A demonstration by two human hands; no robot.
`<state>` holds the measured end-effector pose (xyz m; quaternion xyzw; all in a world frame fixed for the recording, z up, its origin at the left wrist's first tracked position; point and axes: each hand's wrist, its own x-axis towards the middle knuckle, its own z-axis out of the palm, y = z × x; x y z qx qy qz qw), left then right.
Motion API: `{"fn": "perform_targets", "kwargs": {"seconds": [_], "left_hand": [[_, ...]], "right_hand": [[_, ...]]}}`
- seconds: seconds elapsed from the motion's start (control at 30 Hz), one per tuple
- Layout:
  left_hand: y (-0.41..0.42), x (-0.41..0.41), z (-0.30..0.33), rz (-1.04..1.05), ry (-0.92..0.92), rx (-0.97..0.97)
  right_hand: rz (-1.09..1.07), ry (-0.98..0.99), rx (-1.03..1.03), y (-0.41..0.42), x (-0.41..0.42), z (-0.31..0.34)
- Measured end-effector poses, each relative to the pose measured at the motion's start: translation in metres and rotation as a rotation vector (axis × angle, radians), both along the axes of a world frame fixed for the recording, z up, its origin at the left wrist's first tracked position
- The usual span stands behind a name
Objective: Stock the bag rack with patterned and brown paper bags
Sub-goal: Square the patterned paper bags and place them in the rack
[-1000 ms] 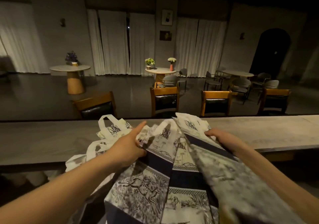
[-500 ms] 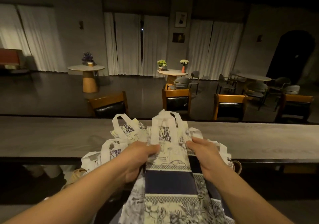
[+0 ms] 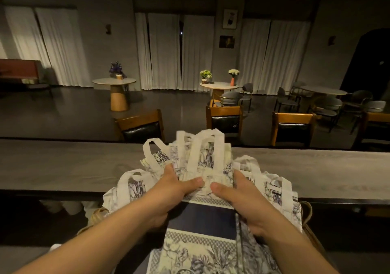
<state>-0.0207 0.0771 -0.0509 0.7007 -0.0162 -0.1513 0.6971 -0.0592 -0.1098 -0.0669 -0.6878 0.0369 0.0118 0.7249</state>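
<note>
A bunch of white and navy patterned bags [image 3: 202, 229] with white loop handles stands upright in front of me, below the counter's near edge. My left hand [image 3: 168, 191] grips the top of the bunch from the left, thumb on the front bag. My right hand [image 3: 242, 197] grips it from the right, thumb beside the left one. More patterned bags [image 3: 135, 187] fan out to the left and further patterned bags [image 3: 276, 191] to the right. The twine handle of a brown bag [image 3: 307, 212] pokes out at the right. The rack itself is hidden under the bags.
A long grey wooden counter [image 3: 63, 166] runs across in front of me. Behind it stand wooden chairs [image 3: 223, 121] with dark cushions. Farther back are round tables [image 3: 115, 82] with flower pots, grey chairs and white curtains.
The bags went from fanned and tilted to upright and gathered. Both hands moved in toward the middle and now clasp the top of the front bag, thumbs nearly touching.
</note>
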Motion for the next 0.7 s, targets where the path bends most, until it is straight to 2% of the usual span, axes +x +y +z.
{"fn": "perform_targets", "kwargs": {"seconds": [0.1, 0.23, 0.3, 0.37, 0.43, 0.53, 0.7], "left_hand": [[-0.003, 0.001, 0.001, -0.023, 0.010, -0.001], [0.003, 0.006, 0.012, -0.049, -0.049, 0.070], [0.014, 0.012, 0.021, -0.022, -0.064, 0.082], [0.029, 0.018, 0.030, -0.001, -0.073, 0.096], [0.047, 0.022, 0.034, 0.008, -0.062, 0.110], [0.070, 0.021, 0.034, -0.056, -0.039, 0.143], [0.074, 0.017, 0.012, -0.066, 0.019, 0.198]], "right_hand": [[0.029, -0.026, -0.064, 0.007, -0.002, 0.003], [0.077, 0.000, -0.252, -0.003, -0.002, 0.010], [-0.067, 0.000, -0.317, -0.017, 0.001, 0.014], [-0.309, 0.010, -0.374, -0.036, 0.005, 0.016], [-0.457, 0.047, -0.553, -0.055, 0.007, 0.015], [-0.368, 0.149, -0.931, -0.073, 0.009, 0.004], [-0.352, 0.103, -1.208, -0.068, 0.007, -0.001]]}}
